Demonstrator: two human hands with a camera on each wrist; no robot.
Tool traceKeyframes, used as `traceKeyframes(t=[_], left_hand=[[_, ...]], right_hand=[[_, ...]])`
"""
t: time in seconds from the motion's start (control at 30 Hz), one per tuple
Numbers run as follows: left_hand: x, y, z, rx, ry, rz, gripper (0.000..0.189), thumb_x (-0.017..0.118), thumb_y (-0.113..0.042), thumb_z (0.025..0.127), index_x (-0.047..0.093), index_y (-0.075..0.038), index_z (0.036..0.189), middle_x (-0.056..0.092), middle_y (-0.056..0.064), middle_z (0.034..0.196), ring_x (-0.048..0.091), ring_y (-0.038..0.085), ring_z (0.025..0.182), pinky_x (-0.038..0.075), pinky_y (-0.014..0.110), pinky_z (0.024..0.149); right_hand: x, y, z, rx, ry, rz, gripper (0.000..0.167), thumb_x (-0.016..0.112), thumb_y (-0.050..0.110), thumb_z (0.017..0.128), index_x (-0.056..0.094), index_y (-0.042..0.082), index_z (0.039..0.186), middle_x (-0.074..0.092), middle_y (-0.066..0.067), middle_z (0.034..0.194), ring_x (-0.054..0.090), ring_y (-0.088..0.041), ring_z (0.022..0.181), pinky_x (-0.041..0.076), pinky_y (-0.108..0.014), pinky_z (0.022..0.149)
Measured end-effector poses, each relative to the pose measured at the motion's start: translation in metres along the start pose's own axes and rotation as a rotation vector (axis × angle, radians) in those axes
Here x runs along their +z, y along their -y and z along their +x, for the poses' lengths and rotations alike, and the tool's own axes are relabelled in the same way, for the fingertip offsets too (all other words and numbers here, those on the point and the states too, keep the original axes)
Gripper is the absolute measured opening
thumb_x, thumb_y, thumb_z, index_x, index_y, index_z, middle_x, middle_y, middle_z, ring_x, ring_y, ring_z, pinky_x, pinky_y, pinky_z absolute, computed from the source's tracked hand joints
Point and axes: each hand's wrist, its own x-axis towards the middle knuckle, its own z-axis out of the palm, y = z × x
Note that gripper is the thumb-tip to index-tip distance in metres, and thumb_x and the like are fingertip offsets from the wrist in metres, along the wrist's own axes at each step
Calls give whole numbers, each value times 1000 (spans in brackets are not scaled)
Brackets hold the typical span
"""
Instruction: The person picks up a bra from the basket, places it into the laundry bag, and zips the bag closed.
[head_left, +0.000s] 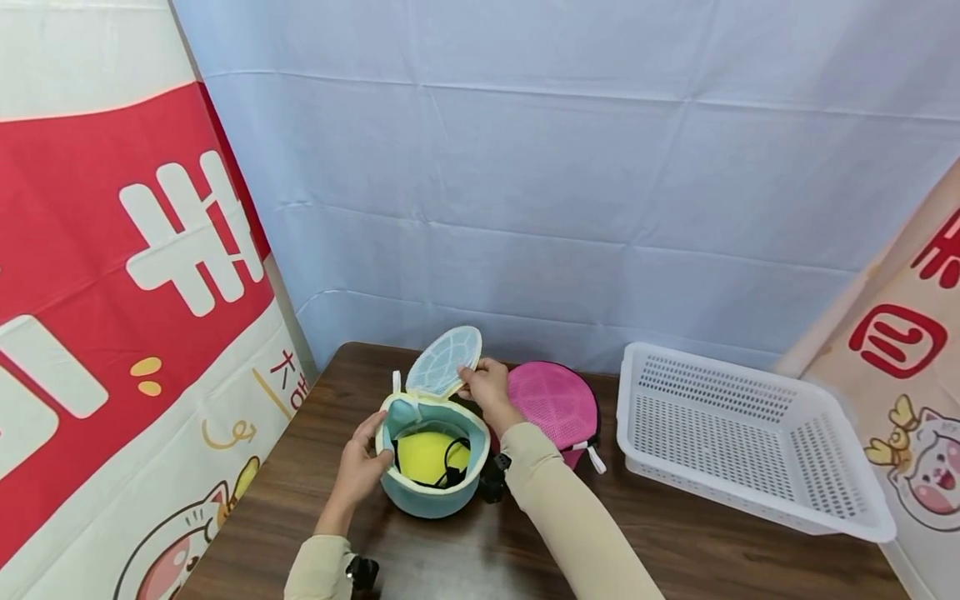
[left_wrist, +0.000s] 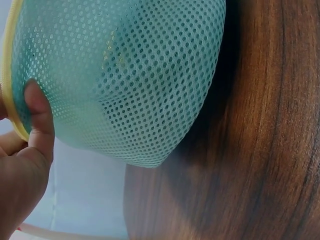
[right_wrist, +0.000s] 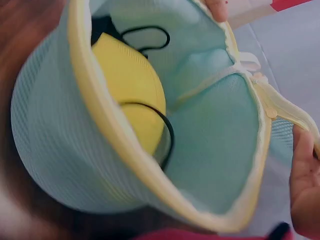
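Note:
A round teal mesh laundry bag (head_left: 427, 502) with a pale yellow rim stands on the table, its lid (head_left: 447, 360) raised toward the back. Inside lies a yellow cup-shaped item (right_wrist: 132, 75) with thin black cords. My left hand (head_left: 358, 468) grips the bag's rim at the left; in the left wrist view the thumb presses on the mesh and the fingers go behind the yellow edge. My right hand (head_left: 489, 387) pinches the lid's edge at the back right. The right wrist view looks into the bag, with the right hand (right_wrist: 307, 195) at the lid's zipper edge.
Close on the right of the teal bag is a pink mesh bag (head_left: 551, 402) with a white tab. Further right stands a white perforated plastic basket (head_left: 720, 489). A light blue cloth (head_left: 525, 183) hangs behind the brown wooden table (head_left: 300, 508).

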Motion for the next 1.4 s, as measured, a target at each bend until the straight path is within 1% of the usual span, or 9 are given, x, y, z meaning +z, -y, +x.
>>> traceKeyframes(t=[0.1, 0.17, 0.47, 0.67, 0.87, 1.03, 1.2, 1.3, 1.4], left_hand=[[0, 15, 4, 13, -2, 8, 58, 53, 18, 78, 44, 5, 135, 33, 25, 141, 48, 31, 93, 40, 23, 58], [0, 17, 6, 23, -6, 21, 58, 54, 18, 78, 46, 4, 134, 34, 24, 140, 48, 28, 95, 40, 22, 61], [-5, -13, 1, 3, 24, -1, 55, 52, 18, 78, 42, 13, 132, 32, 32, 138, 46, 39, 99, 40, 26, 66], [-7, -12, 3, -15, 19, -13, 55, 51, 18, 78, 42, 13, 132, 35, 31, 137, 46, 37, 94, 39, 23, 62], [-6, -10, 2, -31, 18, -53, 56, 49, 18, 78, 41, 12, 133, 37, 30, 136, 47, 32, 83, 37, 23, 53], [-5, -12, 2, -25, 21, -86, 55, 48, 18, 79, 39, 14, 133, 34, 31, 137, 45, 37, 92, 37, 23, 59], [-5, -12, 2, -36, 5, -94, 56, 47, 18, 79, 39, 13, 134, 37, 30, 135, 47, 32, 87, 39, 22, 59], [-5, -13, 2, -44, -10, -91, 57, 48, 17, 78, 40, 12, 134, 41, 29, 131, 46, 27, 80, 39, 22, 57], [-5, -14, -1, -37, -28, -79, 52, 49, 16, 77, 46, 12, 129, 47, 30, 120, 47, 27, 79, 40, 23, 58]], right_hand=[[-1, 3, 1, -85, -9, -37, 15, 61, 3, 89, 58, -7, 98, 59, -14, 73, 58, -15, 54, 53, -29, 57], [-1, 5, 2, -127, -17, -57, 12, 61, 1, 88, 58, -7, 95, 61, -16, 73, 59, -15, 54, 53, -29, 57], [1, 6, -1, -167, -51, -111, 9, 63, 1, 86, 59, -7, 87, 60, -14, 69, 63, -20, 57, 53, -29, 58], [1, 1, -1, -234, -68, -133, 5, 64, -2, 84, 62, -8, 83, 63, -14, 74, 65, -21, 63, 53, -28, 61], [-2, -3, -5, -351, -60, -247, 6, 64, -3, 84, 66, -3, 77, 65, -11, 76, 65, -22, 64, 52, -26, 59], [-8, -1, -11, -429, -59, -368, 5, 70, 5, 82, 71, 1, 78, 64, -6, 70, 59, -19, 58, 48, -26, 52], [-14, -2, -12, -408, 4, -353, 4, 69, 2, 81, 73, 2, 81, 66, -6, 73, 60, -22, 61, 46, -26, 52], [-17, -3, -13, -384, 45, -369, 11, 67, -2, 81, 73, 4, 86, 68, -5, 79, 63, -23, 69, 48, -26, 56], [-20, -2, -17, -413, 75, -431, 15, 66, -5, 79, 73, 6, 88, 68, -5, 82, 60, -16, 70, 47, -26, 58]])
